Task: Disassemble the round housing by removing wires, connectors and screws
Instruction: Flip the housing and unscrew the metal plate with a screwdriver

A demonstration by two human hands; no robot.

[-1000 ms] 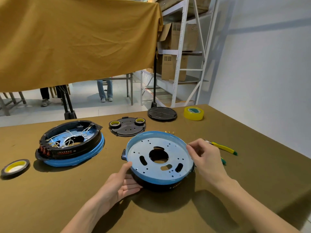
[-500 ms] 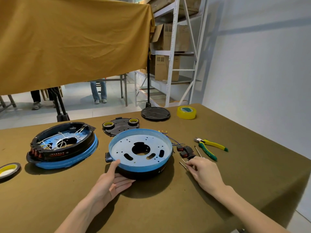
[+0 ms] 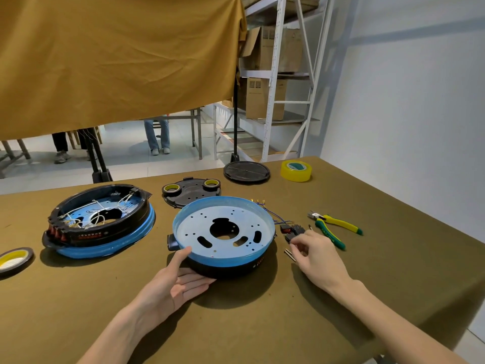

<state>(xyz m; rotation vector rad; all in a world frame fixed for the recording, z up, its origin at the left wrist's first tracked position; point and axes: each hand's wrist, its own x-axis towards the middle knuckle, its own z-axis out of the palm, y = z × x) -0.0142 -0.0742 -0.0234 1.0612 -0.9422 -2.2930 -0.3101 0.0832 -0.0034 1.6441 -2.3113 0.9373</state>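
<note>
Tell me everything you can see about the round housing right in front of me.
The housing is a shallow round shell, black at the side with a blue rim, lying flat on the table. Its pale, metal-looking plate has a large central hole, oval slots and many small holes. A black tab juts out on its left. Thin wires trail from its right side. The left hand touches its near edge.

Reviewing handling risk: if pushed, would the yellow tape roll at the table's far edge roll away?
Probably not. The yellow tape roll lies flat on its side on the cloth-covered table, so it would likely slide, not roll. Hollow-cored, it is probably light.
</note>
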